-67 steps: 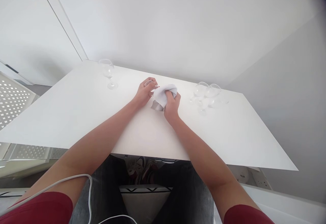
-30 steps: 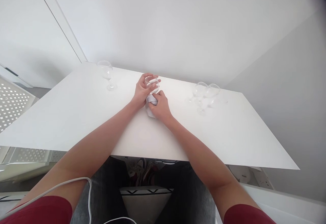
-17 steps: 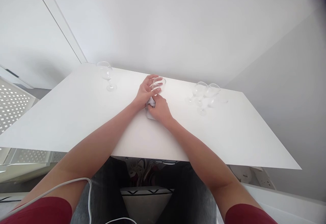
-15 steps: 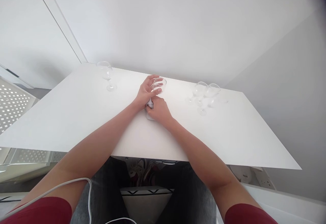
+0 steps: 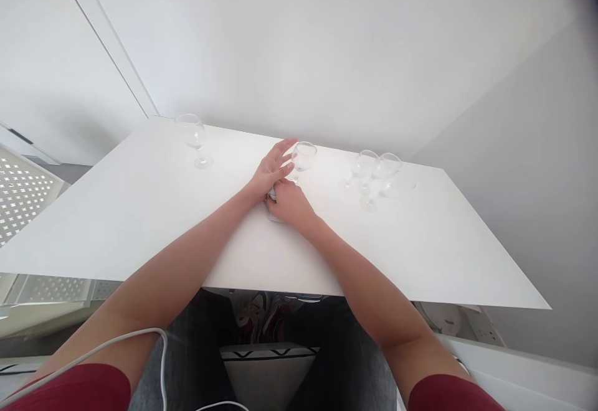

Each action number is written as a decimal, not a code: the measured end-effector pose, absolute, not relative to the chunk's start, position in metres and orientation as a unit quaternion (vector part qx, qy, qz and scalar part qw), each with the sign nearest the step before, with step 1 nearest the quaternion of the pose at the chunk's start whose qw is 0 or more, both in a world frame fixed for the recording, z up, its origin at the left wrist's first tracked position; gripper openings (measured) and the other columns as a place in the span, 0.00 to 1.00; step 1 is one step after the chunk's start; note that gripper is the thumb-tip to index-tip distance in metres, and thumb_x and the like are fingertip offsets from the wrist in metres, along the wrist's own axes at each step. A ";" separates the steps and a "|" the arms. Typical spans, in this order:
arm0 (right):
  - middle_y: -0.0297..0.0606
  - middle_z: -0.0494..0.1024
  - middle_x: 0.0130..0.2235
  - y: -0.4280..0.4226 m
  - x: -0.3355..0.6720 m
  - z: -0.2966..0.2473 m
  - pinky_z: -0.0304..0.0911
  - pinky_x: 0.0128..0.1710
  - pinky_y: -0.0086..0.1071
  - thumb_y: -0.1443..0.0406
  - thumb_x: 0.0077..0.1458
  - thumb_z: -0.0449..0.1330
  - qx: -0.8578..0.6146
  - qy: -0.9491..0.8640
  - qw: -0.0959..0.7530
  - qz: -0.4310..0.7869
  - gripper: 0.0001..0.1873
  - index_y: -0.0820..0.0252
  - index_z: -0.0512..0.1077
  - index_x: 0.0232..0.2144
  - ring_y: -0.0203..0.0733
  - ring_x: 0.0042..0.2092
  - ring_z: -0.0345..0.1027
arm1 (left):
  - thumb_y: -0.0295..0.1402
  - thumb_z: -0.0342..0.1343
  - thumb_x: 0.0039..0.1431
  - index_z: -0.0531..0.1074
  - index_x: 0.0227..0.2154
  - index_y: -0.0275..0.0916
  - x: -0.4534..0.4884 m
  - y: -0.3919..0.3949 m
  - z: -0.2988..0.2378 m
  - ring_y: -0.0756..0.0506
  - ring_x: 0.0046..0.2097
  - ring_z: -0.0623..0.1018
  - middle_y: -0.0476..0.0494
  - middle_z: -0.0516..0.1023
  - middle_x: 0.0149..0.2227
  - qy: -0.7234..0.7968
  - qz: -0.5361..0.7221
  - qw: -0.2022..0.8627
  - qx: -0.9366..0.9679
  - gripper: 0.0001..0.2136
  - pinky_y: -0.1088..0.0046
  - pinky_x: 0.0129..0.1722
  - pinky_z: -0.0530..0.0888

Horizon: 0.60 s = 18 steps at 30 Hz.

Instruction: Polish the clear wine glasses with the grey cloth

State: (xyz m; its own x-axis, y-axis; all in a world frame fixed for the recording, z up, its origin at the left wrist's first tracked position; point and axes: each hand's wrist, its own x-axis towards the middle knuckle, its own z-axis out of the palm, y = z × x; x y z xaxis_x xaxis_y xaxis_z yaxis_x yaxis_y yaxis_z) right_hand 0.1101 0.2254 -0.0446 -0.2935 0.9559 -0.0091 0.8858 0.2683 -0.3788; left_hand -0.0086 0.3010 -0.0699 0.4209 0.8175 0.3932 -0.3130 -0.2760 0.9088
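A stemmed glass (image 5: 304, 157) stands on the white table near its back edge. My left hand (image 5: 275, 167) is at the glass's left side, fingers apart and stretched out, the fingertips beside the bowl; whether they still touch it is hard to tell. Just below, my right hand (image 5: 292, 202) is closed around a bunched white cloth (image 5: 273, 194), mostly hidden under the fingers and resting at the tabletop. My right knuckles overlap the lower part of the glass from this view.
Another stemmed glass (image 5: 192, 136) stands at the back left of the table (image 5: 140, 212). Several similar glasses (image 5: 367, 168) stand grouped on the right. A wall (image 5: 299, 43) rises behind the table. A white cable (image 5: 116, 338) crosses over my left forearm.
My left fingers have opened from around the glass, which now sits further right relative to that hand. My right hand keeps its hold on the cloth, having moved slightly left.
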 end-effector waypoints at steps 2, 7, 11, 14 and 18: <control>0.50 0.78 0.53 0.223 0.109 -0.043 0.64 0.65 0.55 0.64 0.71 0.54 -0.609 -0.773 0.088 0.153 0.18 0.64 0.74 0.58 0.54 0.53 0.74 | 0.53 0.68 0.64 0.69 0.69 0.56 -0.008 0.300 -0.068 0.26 0.79 0.61 0.44 0.56 0.81 0.224 0.509 0.547 0.625 0.33 0.41 0.74 0.67; 0.55 0.73 0.59 0.220 0.110 -0.039 0.54 0.68 0.73 0.61 0.72 0.53 -0.701 -0.693 0.043 0.162 0.20 0.61 0.72 0.60 0.63 0.64 0.65 | 0.55 0.61 0.68 0.73 0.65 0.57 -0.009 0.301 -0.068 0.29 0.76 0.65 0.48 0.56 0.81 0.253 0.501 0.533 0.633 0.26 0.44 0.69 0.73; 0.57 0.70 0.62 0.220 0.115 -0.040 0.49 0.67 0.79 0.59 0.73 0.51 -0.758 -0.630 0.021 0.166 0.21 0.60 0.73 0.60 0.66 0.67 0.60 | 0.56 0.61 0.68 0.78 0.58 0.55 -0.009 0.302 -0.070 0.31 0.73 0.69 0.50 0.59 0.80 0.257 0.489 0.548 0.628 0.21 0.50 0.66 0.75; 0.59 0.71 0.60 0.220 0.117 -0.042 0.52 0.66 0.77 0.59 0.73 0.51 -0.749 -0.646 0.021 0.147 0.21 0.62 0.75 0.59 0.67 0.66 0.61 | 0.55 0.62 0.68 0.80 0.54 0.54 -0.008 0.302 -0.070 0.33 0.70 0.71 0.50 0.61 0.79 0.248 0.495 0.563 0.613 0.19 0.53 0.64 0.75; 0.59 0.73 0.56 0.224 0.119 -0.045 0.64 0.59 0.63 0.59 0.74 0.51 -0.723 -0.672 0.038 0.153 0.20 0.62 0.75 0.57 0.64 0.61 0.65 | 0.54 0.62 0.69 0.82 0.52 0.54 -0.008 0.302 -0.071 0.36 0.68 0.73 0.49 0.64 0.77 0.244 0.501 0.574 0.600 0.17 0.57 0.60 0.76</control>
